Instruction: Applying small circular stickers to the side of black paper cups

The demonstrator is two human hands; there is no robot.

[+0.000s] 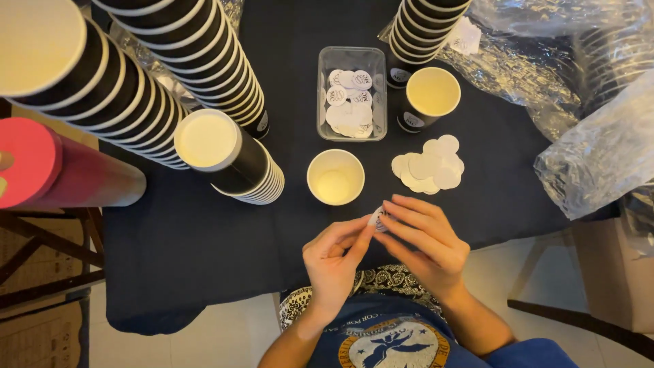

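Left hand (pixel 335 257) and right hand (pixel 424 240) with fingertips pinched together on a small round white paper sticker (pixel 378 219), above the dark cloth-covered tabletop (pixel 204 238), just below an empty cream-lined paper cup (pixel 335 177), pile of blank white paper discs (pixel 429 165) nearby

Round white sticker (pixel 378 219) between fingers; more in clear tub (pixel 351 93); blank discs (pixel 429 165) beside.
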